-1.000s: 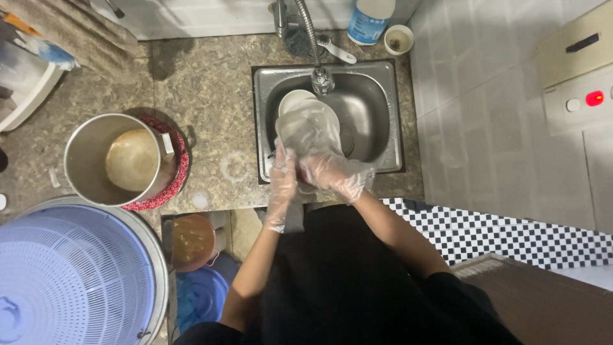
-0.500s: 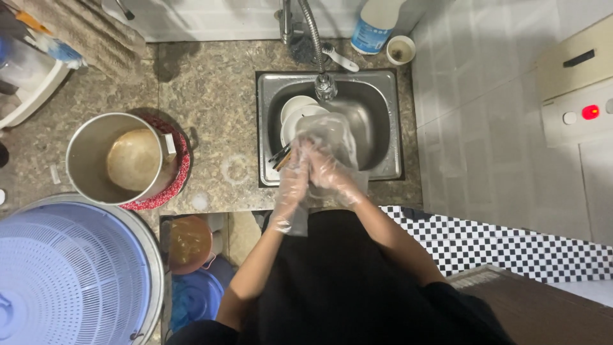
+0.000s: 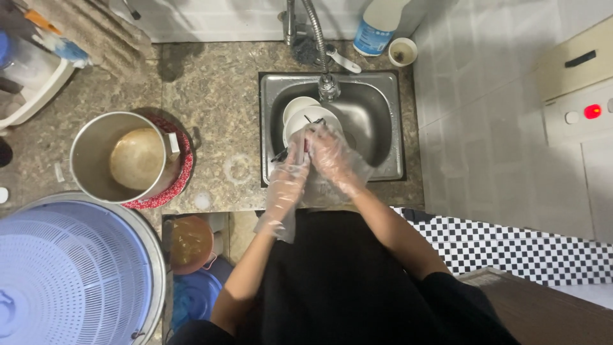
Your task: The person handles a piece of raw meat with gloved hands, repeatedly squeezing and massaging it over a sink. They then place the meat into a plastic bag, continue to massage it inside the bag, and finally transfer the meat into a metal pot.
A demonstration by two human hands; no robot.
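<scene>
Both gloved hands, left hand (image 3: 288, 182) and right hand (image 3: 332, 156), have shifted forward over the sink (image 3: 383, 121), fingers grasping dark chopsticks (image 3: 305, 144) above white plates (image 3: 300, 115) at 12 o'clock.

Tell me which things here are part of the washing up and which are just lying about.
In use: left hand, right hand, both in clear plastic gloves; white plates; sink; tap.

Lying about: metal pot; white colander; spray bottle; small cup.

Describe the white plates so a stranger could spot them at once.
Start at the steel sink set in the speckled stone counter. Under its tap, at the basin's left side, lie the white plates, just beyond the gloved left hand and right hand. They are the only white, round things inside the basin.
</scene>
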